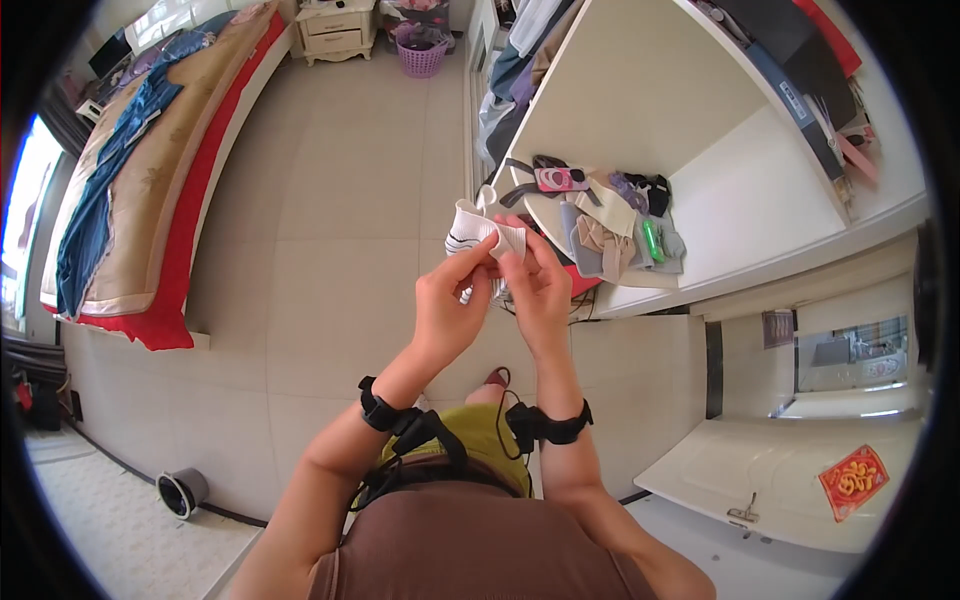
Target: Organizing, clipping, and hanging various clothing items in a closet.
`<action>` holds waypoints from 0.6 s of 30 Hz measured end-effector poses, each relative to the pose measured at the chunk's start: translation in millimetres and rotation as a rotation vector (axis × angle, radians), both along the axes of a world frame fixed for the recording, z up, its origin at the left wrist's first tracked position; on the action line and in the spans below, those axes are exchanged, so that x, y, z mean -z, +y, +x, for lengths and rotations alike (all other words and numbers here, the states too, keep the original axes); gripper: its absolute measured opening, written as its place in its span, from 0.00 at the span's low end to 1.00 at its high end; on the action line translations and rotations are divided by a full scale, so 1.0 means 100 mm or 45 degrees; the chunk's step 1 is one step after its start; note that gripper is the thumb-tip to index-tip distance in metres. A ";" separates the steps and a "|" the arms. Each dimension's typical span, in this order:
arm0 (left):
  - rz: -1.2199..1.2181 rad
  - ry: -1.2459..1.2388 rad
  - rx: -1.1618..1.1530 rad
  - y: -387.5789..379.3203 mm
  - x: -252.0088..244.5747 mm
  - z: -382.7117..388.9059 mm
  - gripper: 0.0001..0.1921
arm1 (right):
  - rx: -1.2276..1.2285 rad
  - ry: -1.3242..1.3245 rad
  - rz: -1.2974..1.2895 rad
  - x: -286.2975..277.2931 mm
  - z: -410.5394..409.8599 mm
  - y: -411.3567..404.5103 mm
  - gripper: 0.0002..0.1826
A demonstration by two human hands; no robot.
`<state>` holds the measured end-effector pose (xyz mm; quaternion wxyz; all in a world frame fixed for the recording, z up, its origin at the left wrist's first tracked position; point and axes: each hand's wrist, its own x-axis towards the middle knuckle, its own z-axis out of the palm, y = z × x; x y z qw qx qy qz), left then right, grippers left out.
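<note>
Between my two hands, in front of my body, hangs a white ribbed knit garment (472, 226) with dark stripes, perhaps a small top. My left hand (452, 304) pinches its edge between thumb and fingers. From the other side my right hand (541, 289) grips the same cloth, thumb close to the left thumb. Part of the garment is hidden behind the fingers. Just beyond my right hand, the cabinet shelf (660, 279) bears folded beige cloth (604, 244), a bright green item (653, 241) and a pink patterned pouch (561, 179) with dark straps.
A bed (187, 161) with a blue garment (112, 180) stands at the left. At the back are a white nightstand (335, 34) and a purple basket (420, 61). Hanging clothes (517, 82) fill the wardrobe side. A grey bin (182, 493) lies lower left; a door (772, 480) stands lower right.
</note>
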<state>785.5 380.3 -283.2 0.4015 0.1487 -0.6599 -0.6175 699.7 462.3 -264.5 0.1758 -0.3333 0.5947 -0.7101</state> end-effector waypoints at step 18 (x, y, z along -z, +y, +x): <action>-1.015 -0.470 0.383 -0.80 -0.35 0.42 0.16 | -0.285 0.230 0.183 -0.48 -0.36 0.46 0.10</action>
